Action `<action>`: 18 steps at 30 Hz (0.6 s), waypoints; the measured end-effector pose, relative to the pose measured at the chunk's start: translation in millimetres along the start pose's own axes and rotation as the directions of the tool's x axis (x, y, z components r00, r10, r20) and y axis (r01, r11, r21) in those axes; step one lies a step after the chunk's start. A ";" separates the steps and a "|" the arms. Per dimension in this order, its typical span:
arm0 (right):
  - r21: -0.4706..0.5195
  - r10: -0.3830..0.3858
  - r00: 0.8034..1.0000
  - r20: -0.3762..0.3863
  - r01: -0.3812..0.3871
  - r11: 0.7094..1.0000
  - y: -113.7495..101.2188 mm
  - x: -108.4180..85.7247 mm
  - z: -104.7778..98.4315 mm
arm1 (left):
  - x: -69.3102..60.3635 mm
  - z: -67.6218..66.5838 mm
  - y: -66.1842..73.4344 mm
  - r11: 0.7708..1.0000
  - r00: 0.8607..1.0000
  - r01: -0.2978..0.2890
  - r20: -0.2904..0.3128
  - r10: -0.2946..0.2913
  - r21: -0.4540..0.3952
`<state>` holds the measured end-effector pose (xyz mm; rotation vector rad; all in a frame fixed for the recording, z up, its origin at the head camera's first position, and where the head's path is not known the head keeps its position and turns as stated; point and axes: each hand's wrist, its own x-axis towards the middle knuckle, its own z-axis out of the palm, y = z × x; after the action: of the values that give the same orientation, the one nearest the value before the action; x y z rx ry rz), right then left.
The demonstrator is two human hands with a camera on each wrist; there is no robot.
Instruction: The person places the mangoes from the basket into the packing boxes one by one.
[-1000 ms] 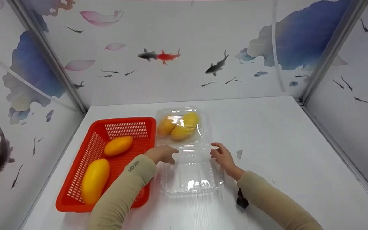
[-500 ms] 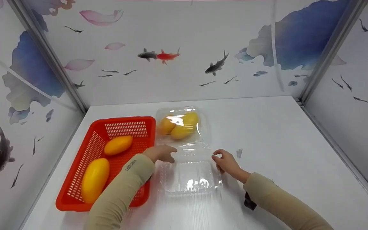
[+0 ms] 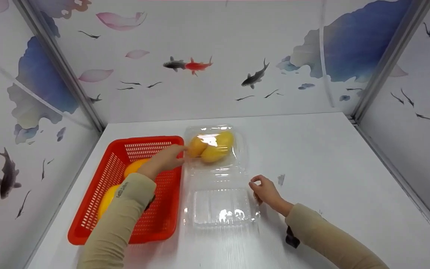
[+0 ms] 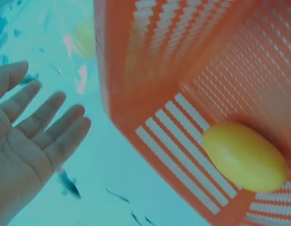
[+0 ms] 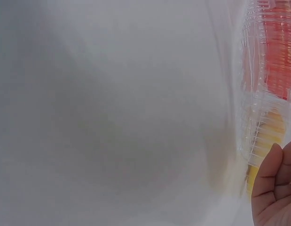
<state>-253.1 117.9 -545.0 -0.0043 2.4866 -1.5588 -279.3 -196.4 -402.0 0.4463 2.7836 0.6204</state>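
My left hand [image 3: 165,160] is over the right part of the red basket [image 3: 177,209], its fingertips near the left side of a closed clear box [image 3: 240,149] holding several yellow fruits [image 3: 215,154]. In the left wrist view that hand [image 4: 37,136] has its fingers extended and holds nothing. Nearer me lies a second clear box [image 3: 220,209] with nothing inside. Beside its right edge is my right hand [image 3: 269,192], thumb and forefinger bent close together; whether it touches the plastic is unclear. The right wrist view shows this hand [image 5: 277,193] at the lower right corner.
Inside the basket are two yellow-orange mangoes, one toward the back [image 4: 244,157] and a larger one toward the front [image 3: 106,200], partly behind my left arm. White panels with painted fish stand behind and on both sides of the white table [image 3: 312,149].
My left hand has moved left and away from me, from the empty box to over the basket. The right hand has shifted slightly right and down, its fingers drawn closer together.
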 end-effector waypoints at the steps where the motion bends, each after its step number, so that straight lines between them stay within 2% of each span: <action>1: 0.002 -0.001 1.000 0.001 0.001 1.000 -0.2 -0.2 -0.2 | -1.5 -4.0 -6.2 0.999 0.999 0.034 -0.026 -0.034 -0.001; 4: 0.014 -0.012 1.000 0.006 0.012 1.000 -0.1 -0.7 -0.7 | -5.9 -12.7 -28.3 0.990 0.987 0.140 -0.079 -0.141 -0.013; 8: 0.024 -0.021 1.000 0.008 0.021 0.999 -0.3 -1.1 -1.2 | -10.5 -14.7 -60.9 0.974 0.964 0.224 -0.143 -0.225 -0.027; 10: 0.024 -0.018 1.000 0.010 0.018 1.000 -0.4 -1.4 -1.1 | -11.9 -11.2 -75.8 0.962 0.947 0.271 -0.170 -0.274 -0.042; 14: 0.020 -0.004 1.000 0.015 0.004 1.000 0.0 -1.3 0.0 | -14.1 1.3 -99.2 0.918 0.900 0.385 -0.180 -0.396 -0.095; 16: 0.015 -0.001 1.000 0.015 0.001 1.000 -0.2 -0.8 0.8 | -14.1 7.8 -108.2 0.905 0.888 0.413 -0.175 -0.424 -0.098; 18: 0.014 0.003 1.000 0.018 -0.003 1.000 -0.8 0.0 1.7 | -14.0 13.9 -116.1 0.900 0.887 0.426 -0.156 -0.436 -0.091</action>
<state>-252.9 116.0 -545.1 -0.0128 2.4610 -1.5673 -289.9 -296.2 -463.6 -0.2531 2.8741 0.6476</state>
